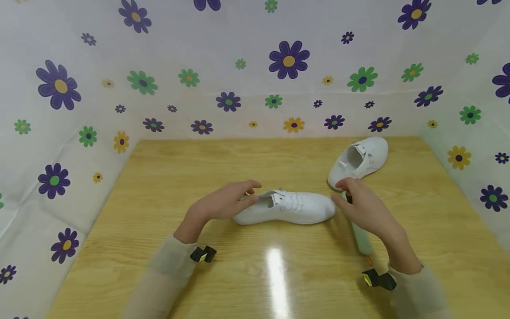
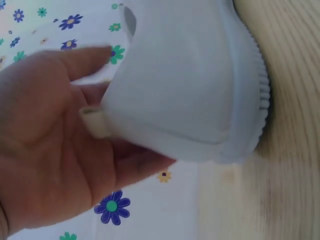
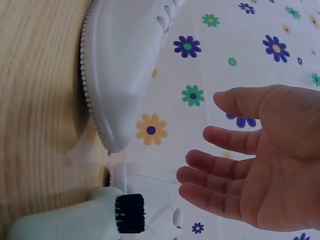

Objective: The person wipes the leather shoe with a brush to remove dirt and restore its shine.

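Observation:
A white lace-up shoe [image 1: 307, 208] lies on its sole in front of me, toe to the right. My left hand [image 1: 225, 201] is at its heel; in the left wrist view the thumb and fingers spread loosely about the heel [image 2: 175, 100], beside a small pull tab [image 2: 95, 122]. To the right of the toe hovers my right hand [image 1: 366, 210], holding nothing, its fingers slightly bent and apart in the right wrist view. Below it lies a pale green brush [image 1: 361, 239] with black bristles [image 3: 131, 213], partly hidden by that hand in the head view.
A second white shoe [image 1: 376, 155] sits at the back right of the wooden table [image 1: 179, 164], its heel toward the brush. Flower-printed cloth [image 1: 239, 53] rises behind the table and along both sides.

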`<action>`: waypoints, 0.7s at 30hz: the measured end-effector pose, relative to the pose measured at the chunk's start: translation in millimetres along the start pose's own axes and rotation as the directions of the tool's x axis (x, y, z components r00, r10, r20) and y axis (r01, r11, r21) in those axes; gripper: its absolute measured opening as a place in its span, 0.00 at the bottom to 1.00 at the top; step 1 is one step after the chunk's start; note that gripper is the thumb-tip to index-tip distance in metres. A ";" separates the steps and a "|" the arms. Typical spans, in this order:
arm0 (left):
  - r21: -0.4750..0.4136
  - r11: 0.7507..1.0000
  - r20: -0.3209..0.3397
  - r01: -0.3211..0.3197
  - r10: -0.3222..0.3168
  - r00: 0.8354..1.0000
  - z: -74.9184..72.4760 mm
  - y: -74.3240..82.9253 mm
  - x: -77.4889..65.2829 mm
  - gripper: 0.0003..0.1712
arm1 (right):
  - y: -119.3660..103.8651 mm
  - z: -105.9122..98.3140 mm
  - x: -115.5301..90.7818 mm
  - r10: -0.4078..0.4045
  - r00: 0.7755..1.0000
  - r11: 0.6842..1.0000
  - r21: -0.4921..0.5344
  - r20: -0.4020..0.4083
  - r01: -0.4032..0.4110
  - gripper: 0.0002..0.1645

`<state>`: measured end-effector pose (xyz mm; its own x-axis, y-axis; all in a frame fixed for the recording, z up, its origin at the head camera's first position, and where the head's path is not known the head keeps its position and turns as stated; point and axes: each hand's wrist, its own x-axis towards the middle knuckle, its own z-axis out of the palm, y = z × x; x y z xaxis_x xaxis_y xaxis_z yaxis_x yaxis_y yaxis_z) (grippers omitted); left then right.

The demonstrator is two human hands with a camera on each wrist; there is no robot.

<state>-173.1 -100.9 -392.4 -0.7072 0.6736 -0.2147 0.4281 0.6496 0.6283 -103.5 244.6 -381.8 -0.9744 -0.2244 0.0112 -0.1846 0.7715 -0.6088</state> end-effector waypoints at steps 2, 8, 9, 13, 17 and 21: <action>0.040 0.999 -0.007 0.005 -0.005 1.000 1.6 -0.1 4.4 0.25 | -2.4 3.4 1.6 0.001 1.000 1.000 0.005 -0.004 -0.001 0.24; 0.141 0.990 0.002 0.024 -0.024 1.000 2.5 -1.3 16.5 0.15 | -6.8 15.1 2.4 -0.003 1.000 1.000 0.008 0.004 0.003 0.23; 0.149 0.989 0.000 0.022 -0.022 1.000 2.3 -0.9 17.7 0.14 | -7.2 16.5 2.3 -0.005 1.000 1.000 0.007 0.006 0.005 0.23; 0.171 0.985 -0.028 0.029 -0.024 0.999 2.5 -0.1 18.9 0.16 | -8.6 20.6 2.3 0.000 1.000 1.000 0.005 0.011 0.000 0.22; 0.178 0.982 -0.069 0.067 -0.055 0.996 3.0 0.4 14.8 0.16 | -8.4 24.2 2.2 0.011 1.000 1.000 0.009 -0.001 -0.011 0.22; 0.172 0.979 -0.114 0.106 -0.087 0.990 0.7 -1.2 8.2 0.15 | -9.0 30.5 3.3 -0.010 1.000 1.000 0.025 0.016 0.009 0.22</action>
<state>-179.0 -95.9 -395.4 -0.8015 0.5696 -0.1819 0.4407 0.7684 0.4640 -101.2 218.7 -400.5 -0.9704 -0.2416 0.0044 -0.1907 0.7544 -0.6281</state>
